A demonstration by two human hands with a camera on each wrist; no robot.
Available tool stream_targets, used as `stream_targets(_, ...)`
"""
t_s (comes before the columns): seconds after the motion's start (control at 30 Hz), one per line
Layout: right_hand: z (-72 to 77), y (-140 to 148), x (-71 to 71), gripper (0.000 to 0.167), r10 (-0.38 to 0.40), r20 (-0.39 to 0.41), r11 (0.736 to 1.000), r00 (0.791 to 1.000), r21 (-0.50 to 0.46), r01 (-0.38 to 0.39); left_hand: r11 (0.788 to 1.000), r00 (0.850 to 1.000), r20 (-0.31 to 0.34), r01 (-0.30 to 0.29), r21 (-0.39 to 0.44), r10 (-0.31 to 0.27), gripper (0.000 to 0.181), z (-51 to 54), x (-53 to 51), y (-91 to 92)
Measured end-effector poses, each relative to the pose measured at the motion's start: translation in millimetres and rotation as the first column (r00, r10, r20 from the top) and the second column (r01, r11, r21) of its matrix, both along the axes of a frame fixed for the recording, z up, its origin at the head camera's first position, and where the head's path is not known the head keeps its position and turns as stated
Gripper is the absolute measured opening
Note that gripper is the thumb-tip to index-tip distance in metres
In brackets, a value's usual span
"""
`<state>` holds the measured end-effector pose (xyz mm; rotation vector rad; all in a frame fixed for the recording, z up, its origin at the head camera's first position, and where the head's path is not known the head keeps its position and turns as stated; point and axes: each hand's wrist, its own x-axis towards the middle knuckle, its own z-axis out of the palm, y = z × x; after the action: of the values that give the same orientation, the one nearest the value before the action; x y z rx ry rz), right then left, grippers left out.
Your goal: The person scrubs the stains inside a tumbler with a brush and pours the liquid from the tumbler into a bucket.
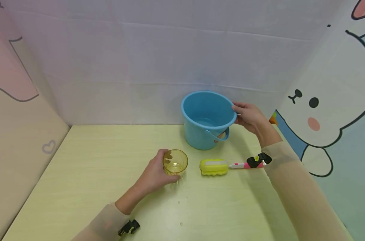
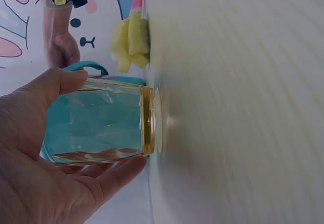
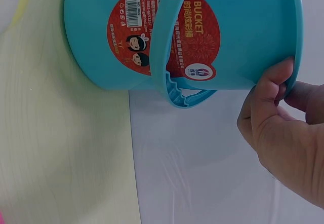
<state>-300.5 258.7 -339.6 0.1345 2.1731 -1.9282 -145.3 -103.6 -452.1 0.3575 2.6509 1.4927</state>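
Observation:
An amber clear glass cup [image 1: 175, 164] stands upright at the middle of the table. My left hand [image 1: 153, 175] grips it from the left, thumb on one side and fingers on the other. Its base is at or just above the tabletop; I cannot tell whether it touches. Behind it to the right is a blue plastic bucket [image 1: 197, 132], its handle [image 3: 161, 41] hanging down. My right hand [image 1: 251, 118] pinches the bucket's rim on the right side. In the right wrist view, a red label [image 3: 126, 46] shows on the bucket wall.
A yellow sponge brush [image 1: 213, 167] with a white and pink handle [image 1: 238, 165] lies in front of the bucket, partly under my right forearm. Small water drops [image 1: 181, 223] dot the pale wooden table [image 1: 89, 167]. A white back wall [image 1: 125, 67] and printed side panels enclose the table.

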Motion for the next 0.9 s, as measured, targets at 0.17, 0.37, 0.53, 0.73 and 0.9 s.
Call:
stream_targets(0.17,0.1,-1.0,-0.8,0.058,0.001,0.001,1.0,1.0,0.0,-0.001,1.0,1.0,0.006,0.005,-0.012,-0.005,0.092,-2.3,0.7,-0.3)
stream_targets(0.37,0.9,-2.0,-1.4,0.057,0.002,0.006,1.0,1.0,-0.002,-0.002,1.0,1.0,0.016,0.009,-0.007,-0.009,0.093,-3.4,1.1,-1.2)
stream_targets(0.53,0.5,-3.4,-2.6,0.059,0.008,0.006,1.0,1.0,-0.01,-0.008,1.0,1.0,0.028,0.01,0.01,-0.011,0.091,-3.4,1.1,-1.2)
stream_targets(0.73,1.0,-3.6,-2.6,0.057,0.002,0.008,1.0,1.0,-0.009,-0.002,1.0,1.0,0.029,0.011,0.01,-0.011,0.091,-3.5,2.1,-0.8)
stream_targets(0.9,0.4,-3.0,-1.5,0.058,0.004,0.008,1.0,1.0,-0.006,-0.004,1.0,0.999,0.035,0.012,0.01,-0.012,0.093,-3.9,2.9,-0.2)
